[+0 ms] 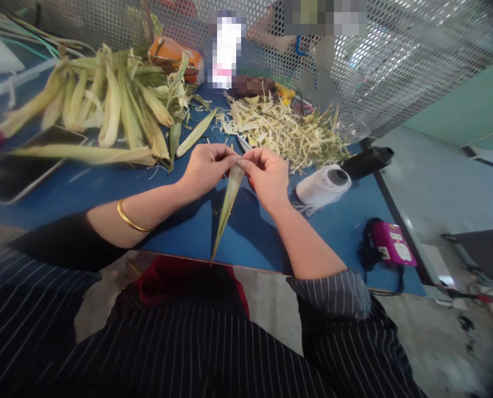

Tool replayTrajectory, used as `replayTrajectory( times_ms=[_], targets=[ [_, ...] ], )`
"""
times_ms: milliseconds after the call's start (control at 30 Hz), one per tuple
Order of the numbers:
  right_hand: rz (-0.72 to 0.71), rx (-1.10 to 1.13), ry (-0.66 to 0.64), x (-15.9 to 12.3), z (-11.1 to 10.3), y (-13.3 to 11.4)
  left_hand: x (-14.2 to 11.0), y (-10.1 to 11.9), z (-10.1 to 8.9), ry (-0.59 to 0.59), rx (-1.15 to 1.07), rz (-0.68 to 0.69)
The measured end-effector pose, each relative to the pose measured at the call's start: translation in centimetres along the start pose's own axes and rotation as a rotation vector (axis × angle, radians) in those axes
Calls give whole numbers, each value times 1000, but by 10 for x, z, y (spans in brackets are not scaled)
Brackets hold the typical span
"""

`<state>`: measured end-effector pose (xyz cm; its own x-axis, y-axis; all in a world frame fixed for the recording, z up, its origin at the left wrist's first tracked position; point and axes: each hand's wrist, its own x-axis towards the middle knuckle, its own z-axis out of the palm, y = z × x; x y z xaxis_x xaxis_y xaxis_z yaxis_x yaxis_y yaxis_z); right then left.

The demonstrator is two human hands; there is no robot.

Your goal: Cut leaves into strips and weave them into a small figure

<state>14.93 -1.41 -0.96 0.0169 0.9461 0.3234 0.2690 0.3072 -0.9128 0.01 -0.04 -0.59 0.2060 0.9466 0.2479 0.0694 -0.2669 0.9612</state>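
Note:
Between my two hands hangs a pale green corn husk [229, 202], its wide end up and its pointed tip down past the table's front edge. My left hand [207, 168] pinches the top of the husk between thumb and forefinger. From the other side, my right hand [268, 176] pinches the same end, its thumb almost meeting the left one. Just behind my fingers a scissor blade [244, 143] shows, with a bit of red handle by my right hand; the rest is hidden. A loose husk piece [197, 132] lies beyond my left hand.
Corn husks [113, 105] are heaped at the back left, shredded husk [271, 124] at the back right. A white thread cone [323, 186] lies right of my hand, near a black cylinder [368, 161] and a magenta box [393, 243]. Perforated metal mesh [180, 25] stands behind the blue table [255, 243].

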Motion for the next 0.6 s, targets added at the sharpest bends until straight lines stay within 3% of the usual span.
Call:
replayTrajectory(
  times_ms=[267,600],
  targets=[
    [30,18,39,-1,1,-1,0,-1,4,15,-82,-22],
    [-36,-83,12,-2,-2,-5,0,-3,4,37,-68,-32]
  ],
)
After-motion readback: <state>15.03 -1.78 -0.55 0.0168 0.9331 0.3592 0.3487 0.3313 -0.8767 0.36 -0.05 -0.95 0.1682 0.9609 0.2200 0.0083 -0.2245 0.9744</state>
